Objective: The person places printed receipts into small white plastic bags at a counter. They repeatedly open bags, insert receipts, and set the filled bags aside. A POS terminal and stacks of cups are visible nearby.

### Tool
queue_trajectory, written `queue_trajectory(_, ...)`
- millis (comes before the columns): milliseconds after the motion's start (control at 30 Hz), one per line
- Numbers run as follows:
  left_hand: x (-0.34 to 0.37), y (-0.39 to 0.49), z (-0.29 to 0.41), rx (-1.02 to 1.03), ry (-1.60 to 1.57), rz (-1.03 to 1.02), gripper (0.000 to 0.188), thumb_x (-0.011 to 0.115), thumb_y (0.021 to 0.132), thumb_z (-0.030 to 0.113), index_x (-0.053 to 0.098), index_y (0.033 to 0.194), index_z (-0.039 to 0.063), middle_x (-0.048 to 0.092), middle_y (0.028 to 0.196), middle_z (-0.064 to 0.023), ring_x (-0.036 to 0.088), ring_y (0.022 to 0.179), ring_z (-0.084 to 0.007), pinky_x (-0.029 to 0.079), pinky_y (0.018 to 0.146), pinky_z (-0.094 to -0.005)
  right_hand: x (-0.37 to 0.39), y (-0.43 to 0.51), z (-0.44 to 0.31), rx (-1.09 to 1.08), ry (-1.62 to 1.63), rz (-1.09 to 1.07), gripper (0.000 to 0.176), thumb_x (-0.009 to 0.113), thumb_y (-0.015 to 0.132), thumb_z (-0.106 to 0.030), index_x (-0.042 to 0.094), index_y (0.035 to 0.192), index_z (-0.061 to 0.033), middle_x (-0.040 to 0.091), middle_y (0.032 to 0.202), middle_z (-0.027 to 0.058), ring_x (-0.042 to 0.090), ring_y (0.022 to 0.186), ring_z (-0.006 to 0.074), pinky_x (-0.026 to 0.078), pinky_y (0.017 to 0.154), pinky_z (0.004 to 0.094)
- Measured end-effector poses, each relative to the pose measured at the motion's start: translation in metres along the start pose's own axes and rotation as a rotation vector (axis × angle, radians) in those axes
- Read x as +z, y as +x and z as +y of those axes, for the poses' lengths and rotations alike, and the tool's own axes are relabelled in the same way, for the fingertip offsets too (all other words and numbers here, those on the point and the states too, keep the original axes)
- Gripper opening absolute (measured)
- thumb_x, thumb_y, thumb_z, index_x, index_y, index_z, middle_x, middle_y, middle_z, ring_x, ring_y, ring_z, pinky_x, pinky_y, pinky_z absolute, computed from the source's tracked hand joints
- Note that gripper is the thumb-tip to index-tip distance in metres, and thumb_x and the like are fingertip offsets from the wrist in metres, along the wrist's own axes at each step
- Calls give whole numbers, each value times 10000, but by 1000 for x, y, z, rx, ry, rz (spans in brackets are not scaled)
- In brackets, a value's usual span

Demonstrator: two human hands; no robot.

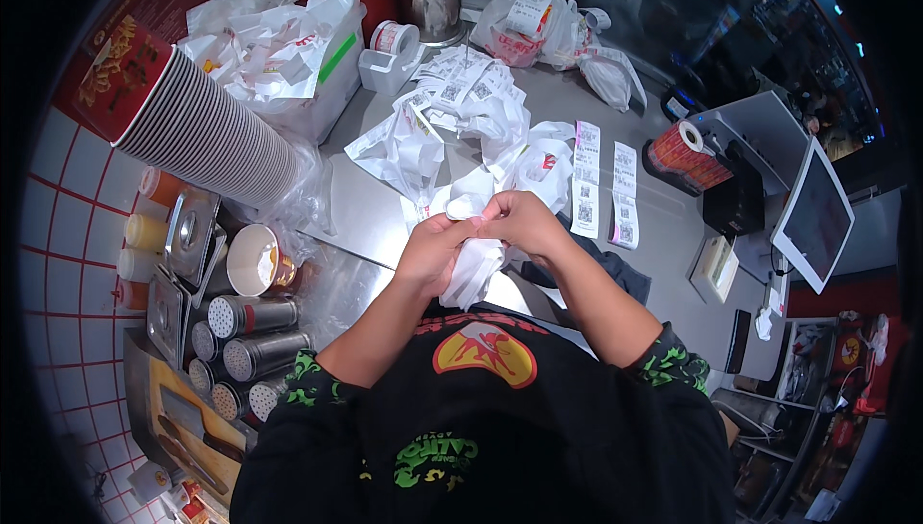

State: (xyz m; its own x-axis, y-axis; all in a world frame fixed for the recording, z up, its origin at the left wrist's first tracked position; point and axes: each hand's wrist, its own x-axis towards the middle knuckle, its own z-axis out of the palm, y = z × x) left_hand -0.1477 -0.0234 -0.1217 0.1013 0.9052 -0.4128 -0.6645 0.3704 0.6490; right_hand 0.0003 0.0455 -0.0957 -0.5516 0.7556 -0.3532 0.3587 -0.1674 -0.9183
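Note:
Just in front of my chest, my left hand (430, 251) and my right hand (528, 227) meet with their fingertips pinched together. Between them is a gathered white plastic bag (473, 275). Part of it bunches up above my fingers, and the rest hangs in folds below, towards my apron. The fingers hide the pinched part. Beyond my hands lie a flat white plastic bag with red print (542, 163) and a crumpled white bag (407, 149). To the right of my right hand are two printed paper strips, a nearer one (587, 181) and a farther one (625, 196).
A tall stack of paper buckets (209, 127) leans at the left, above metal shakers (256, 315) and a cleaver (184, 412). Farther back are a skewer canister (433, 5), a receipt pile (461, 84) and filled bags (519, 26). A tablet screen (815, 214) stands at the right.

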Motion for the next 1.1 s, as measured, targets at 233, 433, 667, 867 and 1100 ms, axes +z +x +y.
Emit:
queue_trajectory(233, -11, 2, 19, 150, -8, 58, 149, 546, 857, 92, 591, 925, -33, 637, 840, -104, 624, 736, -163, 512, 648, -274, -9, 4, 6, 103, 646, -107, 208, 651, 814, -165, 464, 765, -90, 529, 641, 2, 478, 494, 72, 385, 448, 179)
queue_trajectory(433, -25, -21, 72, 308, 101, 92, 107, 568, 856, 83, 579, 905, -11, 621, 748, -78, 600, 616, -133, 487, 541, -250, -50, 4, 24, 112, 723, 269, 183, 582, 865, -164, 412, 825, -107, 486, 649, -1, 485, 512, 89, 432, 465, 202)
queue_trajectory(667, -16, -22, 75, 531, 5, 235, 106, 553, 855, 55, 561, 939, -9, 621, 806, -87, 604, 648, -144, 496, 567, -280, -114, -66, 30, -53, 599, 523, 195, 556, 880, -246, 490, 973, -88, 475, 722, 11, 514, 651, 105, 433, 543, 216)
queue_trajectory(867, 1, -15, 60, 500, 19, 223, 201, 479, 838, 9, 489, 1037, -20, 597, 856, -88, 593, 663, -139, 498, 592, -273, -100, -120, 156, -22, -833, 626, 251, 693, 733, -248, 664, 877, -44, 600, 735, 87, 603, 713, 259, 471, 644, 331)
queue_trajectory(1100, 13, -13, 52, 423, 123, 248, 95, 514, 872, 112, 515, 936, 42, 544, 688, 1, 493, 531, -57, 398, 490, -197, -96, -100, 49, 34, -670, 549, 286, 741, 681, -279, 677, 837, -47, 605, 771, 92, 581, 658, 229, 459, 614, 305)
